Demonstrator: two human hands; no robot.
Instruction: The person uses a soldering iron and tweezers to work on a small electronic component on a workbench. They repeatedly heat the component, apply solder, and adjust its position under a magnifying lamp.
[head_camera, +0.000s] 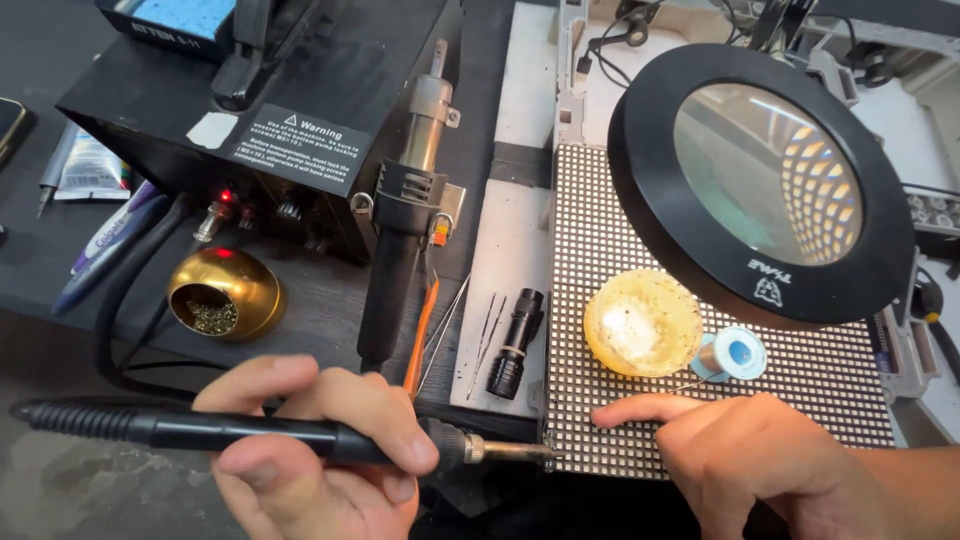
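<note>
L grip (310, 440) pinching soldering iron (240, 432), tip at LED panel (600, 260) edge; R grip (740, 450) pressed flat, forefinger out.

Showing two hands: left hand (310, 440) and right hand (750, 450). One soldering iron (300, 435), one hot-air handpiece (405, 200), one black station box (250, 110). One LED matrix panel (620, 250), one round magnifier lamp (760, 180), one yellow flux tub (642, 322), one solder spool (732, 354), one brass tip-cleaner bowl (225, 292), one small black torch (515, 342), two tweezers (488, 335) lying beside it.
</note>
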